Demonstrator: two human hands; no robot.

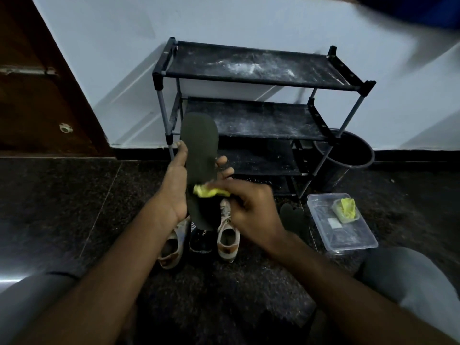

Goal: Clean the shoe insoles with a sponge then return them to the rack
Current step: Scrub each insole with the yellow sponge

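A dusty black rack [249, 70] stands against the wall; returning insoles is left to do. Before it the left hand [176, 185] grips 1 dark, flat insole [199, 145] upright, fingers curled round its edges. The right hand [251, 210] pinches a yellow sponge [209, 191] against its middle; wiping looks underway. A 2nd insole [293, 217] lies on the floor.

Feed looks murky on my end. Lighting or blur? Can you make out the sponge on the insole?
Head view: dim light, so the dark insole nearly merges with the black rack behind; the yellow sponge in the right hand is slightly motion-smeared yet stands out; a dark blue shape at top right is heavily blurred; soft glare on the floor at lower left.
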